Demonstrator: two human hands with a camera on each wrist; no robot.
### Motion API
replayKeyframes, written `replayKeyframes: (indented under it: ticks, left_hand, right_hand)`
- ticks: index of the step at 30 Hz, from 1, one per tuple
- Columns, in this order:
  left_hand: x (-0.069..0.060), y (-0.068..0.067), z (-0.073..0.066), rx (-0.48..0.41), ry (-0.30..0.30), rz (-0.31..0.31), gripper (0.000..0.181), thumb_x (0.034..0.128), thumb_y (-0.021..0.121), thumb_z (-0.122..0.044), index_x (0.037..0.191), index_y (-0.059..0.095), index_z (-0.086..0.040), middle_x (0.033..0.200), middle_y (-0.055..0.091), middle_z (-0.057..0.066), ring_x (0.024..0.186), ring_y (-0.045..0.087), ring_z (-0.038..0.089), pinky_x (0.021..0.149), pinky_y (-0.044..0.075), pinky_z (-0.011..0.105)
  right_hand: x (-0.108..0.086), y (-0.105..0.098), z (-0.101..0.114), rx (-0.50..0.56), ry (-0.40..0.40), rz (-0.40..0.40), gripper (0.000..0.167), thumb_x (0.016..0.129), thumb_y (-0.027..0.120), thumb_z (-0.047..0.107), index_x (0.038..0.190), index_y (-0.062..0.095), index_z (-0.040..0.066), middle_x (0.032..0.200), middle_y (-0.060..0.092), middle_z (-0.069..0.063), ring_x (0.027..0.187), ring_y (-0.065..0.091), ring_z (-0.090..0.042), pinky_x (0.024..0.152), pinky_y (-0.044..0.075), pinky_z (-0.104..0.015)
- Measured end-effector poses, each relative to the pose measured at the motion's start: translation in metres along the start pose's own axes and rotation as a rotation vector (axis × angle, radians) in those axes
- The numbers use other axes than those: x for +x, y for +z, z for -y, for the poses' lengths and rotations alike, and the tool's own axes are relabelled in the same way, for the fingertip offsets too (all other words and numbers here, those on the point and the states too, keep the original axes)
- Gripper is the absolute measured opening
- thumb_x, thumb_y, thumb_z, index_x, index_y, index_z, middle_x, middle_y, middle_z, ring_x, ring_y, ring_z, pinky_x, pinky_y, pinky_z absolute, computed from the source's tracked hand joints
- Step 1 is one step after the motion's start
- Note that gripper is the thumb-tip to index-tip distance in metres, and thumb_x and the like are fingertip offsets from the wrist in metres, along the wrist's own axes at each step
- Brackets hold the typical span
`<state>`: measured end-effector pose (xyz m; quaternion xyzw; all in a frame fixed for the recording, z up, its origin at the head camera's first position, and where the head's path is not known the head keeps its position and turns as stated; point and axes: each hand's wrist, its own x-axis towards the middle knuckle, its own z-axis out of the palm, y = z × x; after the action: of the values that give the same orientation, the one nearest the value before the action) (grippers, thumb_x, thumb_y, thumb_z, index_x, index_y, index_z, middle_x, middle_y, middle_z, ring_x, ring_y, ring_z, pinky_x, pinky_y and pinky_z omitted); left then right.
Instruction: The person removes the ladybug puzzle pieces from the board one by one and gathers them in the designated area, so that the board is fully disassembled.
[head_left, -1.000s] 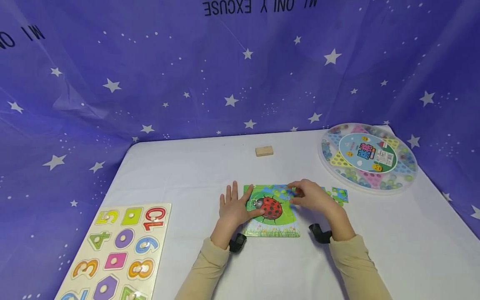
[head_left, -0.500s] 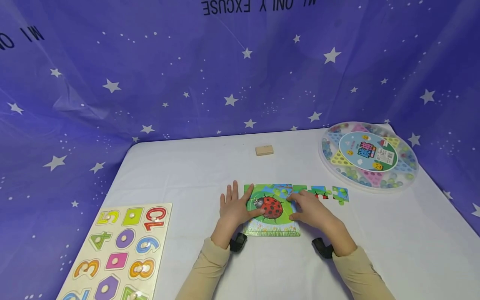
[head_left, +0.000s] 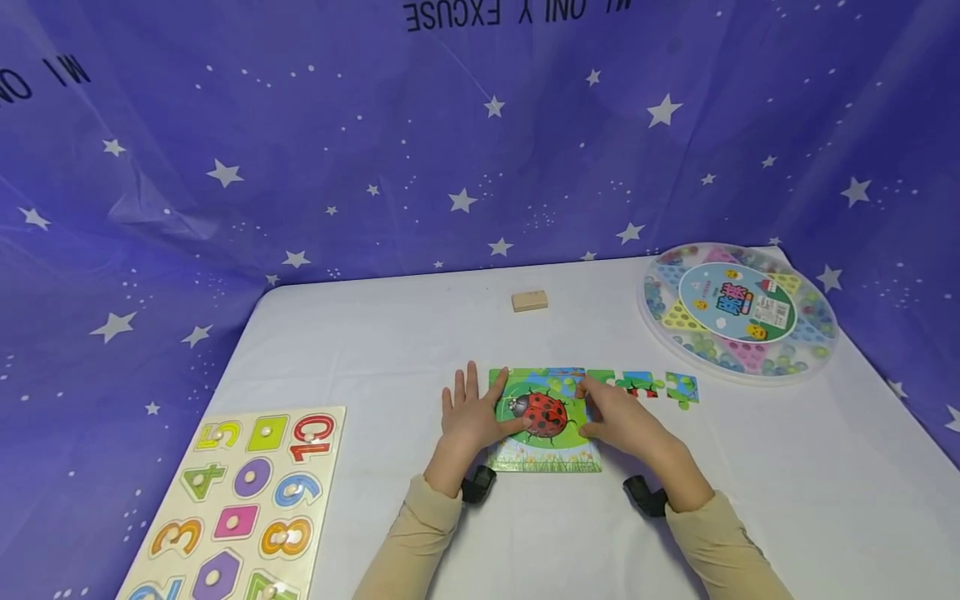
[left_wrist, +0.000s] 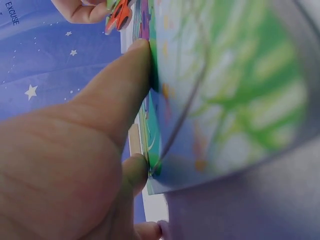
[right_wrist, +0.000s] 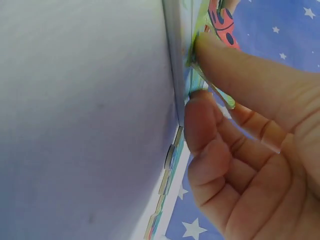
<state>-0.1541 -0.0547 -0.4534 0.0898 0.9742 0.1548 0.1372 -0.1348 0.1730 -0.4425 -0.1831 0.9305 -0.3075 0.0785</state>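
Observation:
A ladybug jigsaw puzzle (head_left: 540, 457) lies in its tray on the white table, in the middle of the head view. My left hand (head_left: 471, 421) rests on its left side with fingers spread, the thumb across the picture. At the right side of the puzzle, my right hand (head_left: 626, 421) pinches a puzzle piece (right_wrist: 226, 26) between thumb and fingers. Red with black spots and some green show on that piece, which stands tilted off the tray in the right wrist view. Its lower fit against the neighbouring pieces is hidden by the fingers.
Loose puzzle pieces (head_left: 682, 387) lie in a row to the right of the tray. Behind it sits a small wooden block (head_left: 529, 302). A number peg board (head_left: 322, 467) is at the left, and a round marble game case (head_left: 813, 337) at the back right.
My right hand has come down and slightly right with the piece, onto the puzzle's right side, uncovering loose pieces behind it. My left hand has stayed in place.

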Motion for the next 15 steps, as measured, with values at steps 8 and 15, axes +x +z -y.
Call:
replayKeyframes:
  ticks: [8,15]
  left_hand:
    - [0.001,0.000,0.000,0.003,-0.012,0.004,0.085,0.0736,0.055,-0.067,0.144,0.023,-0.032,0.149,0.000,0.018,0.135,-0.002,0.035,0.104,0.005,0.054]
    - [0.000,0.000,-0.001,0.023,-0.010,0.009,0.085,0.0736,0.056,-0.067,0.144,0.023,-0.033,0.149,-0.001,0.018,0.135,-0.002,0.034,0.105,0.005,0.053]
  right_hand:
    - [0.002,-0.006,-0.004,0.076,-0.035,0.003,0.016,0.082,0.066,0.007,0.094,0.055,0.008,0.072,0.055,0.005,0.061,0.049,-0.009,0.056,0.041,-0.028]
    - [-0.002,-0.014,-0.005,0.123,-0.035,0.029,0.014,0.083,0.065,0.007,0.084,0.051,0.009,0.070,0.052,0.004,0.061,0.046,-0.011,0.054,0.039,-0.028]
